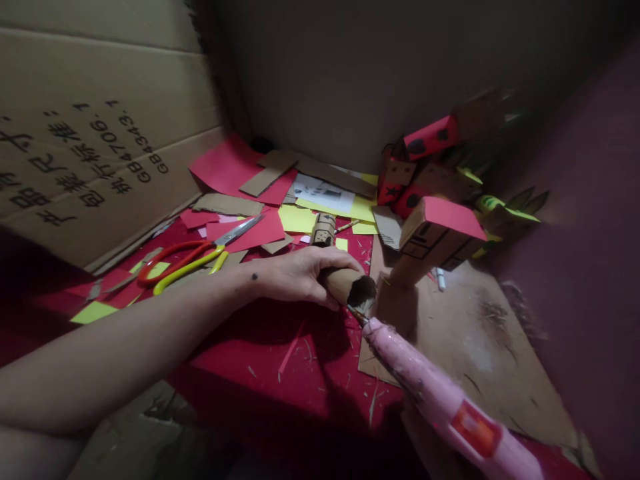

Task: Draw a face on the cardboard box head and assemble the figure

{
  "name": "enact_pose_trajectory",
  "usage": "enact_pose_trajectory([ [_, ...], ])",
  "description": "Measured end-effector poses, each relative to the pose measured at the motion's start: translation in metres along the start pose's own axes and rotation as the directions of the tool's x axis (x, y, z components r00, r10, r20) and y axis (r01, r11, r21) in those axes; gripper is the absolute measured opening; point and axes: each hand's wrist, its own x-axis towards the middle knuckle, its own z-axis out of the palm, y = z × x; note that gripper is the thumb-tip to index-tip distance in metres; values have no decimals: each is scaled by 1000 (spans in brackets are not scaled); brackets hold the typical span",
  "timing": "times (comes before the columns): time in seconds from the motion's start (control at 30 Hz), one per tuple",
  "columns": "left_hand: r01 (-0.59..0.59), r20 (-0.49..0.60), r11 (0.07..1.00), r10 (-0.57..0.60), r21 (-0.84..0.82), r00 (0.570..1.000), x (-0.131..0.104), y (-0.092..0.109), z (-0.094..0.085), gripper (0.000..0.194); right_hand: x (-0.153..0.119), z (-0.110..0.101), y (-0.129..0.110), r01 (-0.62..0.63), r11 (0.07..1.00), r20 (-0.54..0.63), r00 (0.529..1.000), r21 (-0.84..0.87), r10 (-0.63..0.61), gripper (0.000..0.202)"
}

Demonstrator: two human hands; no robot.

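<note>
My left hand (310, 273) is closed around a brown cardboard tube (344, 283), its ragged open end facing right. At that end, the nozzle of a pink hot glue gun (420, 363) touches or nearly touches the rim. The gun reaches in from the lower right, with an orange switch on its side. Below its body, a dim part of my right hand (425, 440) shows on it; most of this hand is hidden or out of frame. Just behind my left hand stands another tube with black drawn marks (323, 229).
Scissors (190, 260) with red and yellow handles lie left among paper and cardboard scraps. A red-topped cardboard box on a tube (443, 230) stands right, on a cardboard sheet (470, 347). Decorated cardboard pieces (430, 143) are piled behind. A large carton (100, 133) walls the left.
</note>
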Motion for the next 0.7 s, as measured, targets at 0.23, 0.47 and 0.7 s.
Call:
enact_pose_trajectory([
  [0.23,-7,-6,1000,7,-5,1000,0,-1,0,36,3,-1,-3,46,998,-25,999,41,-45,32],
  [0.47,1,-6,1000,-1,0,1000,0,0,1,35,2,-2,-2,63,997,-15,998,55,-62,32],
  [0.7,-3,1,1000,3,-4,1000,1,0,0,35,4,-2,-2,67,997,-18,998,49,-66,31],
])
